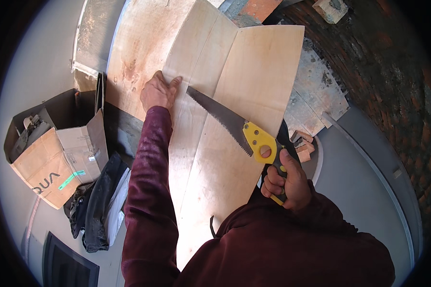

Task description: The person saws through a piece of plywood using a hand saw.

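Note:
My right hand [287, 184] is wrapped round the yellow and black handle of a handsaw [222, 117]. The saw's dark toothed blade points up and left over a pale plywood board [256, 67], its tip near the long lines that run down the wood. Whether the teeth touch the surface I cannot tell. On the board's left part, my left hand [160, 91] grips near an edge, with fingers bent and the thumb side toward the saw tip. Another light wooden sheet [146, 40] with brownish stains lies beyond that hand.
An open cardboard box [43, 162] with things inside stands at the left, dark clothing [103, 201] beside it. Broken brick pieces [304, 143] lie right of the board, near a stained panel [316, 91]. A rough brick wall [392, 71] rises at the far right.

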`<action>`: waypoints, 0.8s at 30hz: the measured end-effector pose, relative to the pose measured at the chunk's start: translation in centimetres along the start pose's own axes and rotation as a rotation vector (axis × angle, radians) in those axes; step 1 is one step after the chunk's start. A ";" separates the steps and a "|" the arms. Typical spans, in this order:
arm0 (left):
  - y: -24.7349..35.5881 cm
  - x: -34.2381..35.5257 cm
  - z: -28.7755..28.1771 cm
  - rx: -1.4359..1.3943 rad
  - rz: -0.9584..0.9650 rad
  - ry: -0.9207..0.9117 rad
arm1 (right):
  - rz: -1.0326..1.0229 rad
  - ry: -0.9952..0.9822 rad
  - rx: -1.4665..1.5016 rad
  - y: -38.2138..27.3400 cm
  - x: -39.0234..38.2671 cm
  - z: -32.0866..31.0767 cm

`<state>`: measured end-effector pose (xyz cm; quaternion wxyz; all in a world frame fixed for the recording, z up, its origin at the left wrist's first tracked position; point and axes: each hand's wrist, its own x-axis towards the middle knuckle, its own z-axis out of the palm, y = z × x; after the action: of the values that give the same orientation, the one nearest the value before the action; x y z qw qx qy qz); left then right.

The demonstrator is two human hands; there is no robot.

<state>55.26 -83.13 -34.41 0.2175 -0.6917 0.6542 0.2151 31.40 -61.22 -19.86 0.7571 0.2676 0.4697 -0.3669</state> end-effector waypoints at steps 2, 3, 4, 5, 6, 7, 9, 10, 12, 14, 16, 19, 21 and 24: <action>0.2 -0.1 -0.1 0.020 0.000 -0.005 | -0.037 -0.062 -0.063 0.5 5.5 1.0; -0.1 -0.1 0.5 0.007 -0.002 -0.012 | -0.060 -0.069 -0.090 1.9 9.4 1.5; -0.4 0.1 1.4 -0.012 -0.007 -0.008 | -0.044 -0.053 -0.073 2.6 11.6 2.9; 0.1 0.5 1.5 -0.033 -0.009 0.016 | -0.042 -0.051 -0.063 2.5 13.0 3.9; 0.0 -0.1 1.6 0.024 -0.013 0.003 | -0.063 -0.064 -0.051 2.1 12.6 3.9; 0.3 0.6 1.5 0.011 -0.013 0.026 | -0.081 -0.076 -0.040 1.7 11.8 3.9; -0.5 0.3 1.3 0.007 -0.026 0.007 | -0.042 -0.051 0.017 2.9 8.6 2.7; 0.5 -0.2 0.3 -0.022 -0.054 -0.015 | -0.040 -0.057 0.000 2.7 6.3 1.6; 0.0 0.3 0.3 -0.031 -0.057 -0.005 | -0.034 -0.034 -0.050 1.2 2.5 0.1; 0.2 0.1 0.9 0.000 -0.044 0.046 | -0.038 -0.029 -0.061 1.1 3.0 0.2; 0.4 0.2 1.2 -0.011 -0.006 0.007 | -0.077 -0.004 -0.049 2.4 6.3 1.1; -0.1 0.5 1.4 0.035 -0.019 0.018 | -0.086 -0.024 -0.068 4.1 11.1 3.7; -1.2 0.6 1.5 0.032 -0.048 -0.014 | -0.040 -0.014 -0.032 4.2 10.4 3.6; -0.9 1.0 1.3 -0.006 -0.050 -0.013 | -0.036 -0.054 -0.070 2.9 3.7 0.1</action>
<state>56.15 -83.10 -36.01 0.2251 -0.7071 0.6346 0.2158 34.88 -60.74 -23.02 0.7717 0.2223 0.4662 -0.3710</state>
